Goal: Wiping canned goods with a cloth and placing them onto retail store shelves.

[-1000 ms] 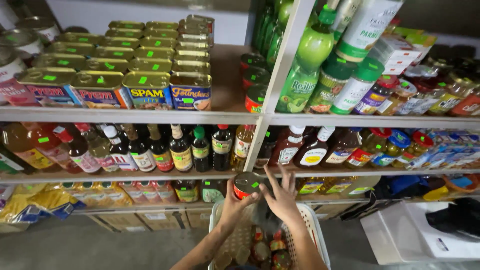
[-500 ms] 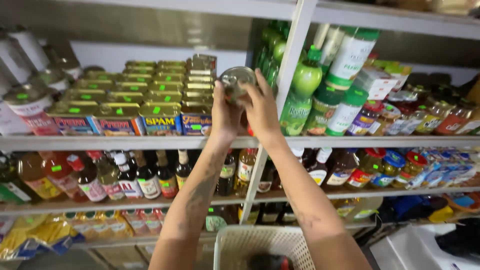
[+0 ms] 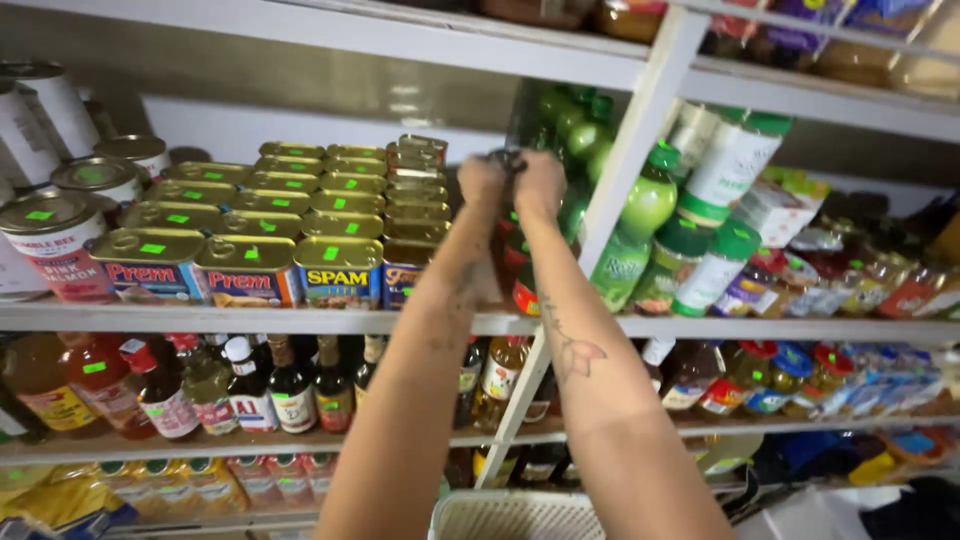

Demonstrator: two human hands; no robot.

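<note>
Both my left hand [image 3: 484,183] and right hand [image 3: 540,186] clasp a small can [image 3: 507,160], up at the shelf [image 3: 300,322]. It looks rigid, smooth, fairly heavy; I'd grip its sides.

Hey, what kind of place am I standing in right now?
Probably a grocery shop or food pantry: white shelves packed with rectangular meat tins carrying green stickers, sauce bottles below, and green juice bottles.

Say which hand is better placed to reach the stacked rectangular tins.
Left, probably. The left hand lies right beside the rectangular tins, on their side of the small can both hands hold; the right hand is across it, nearer the green bottles.
</note>
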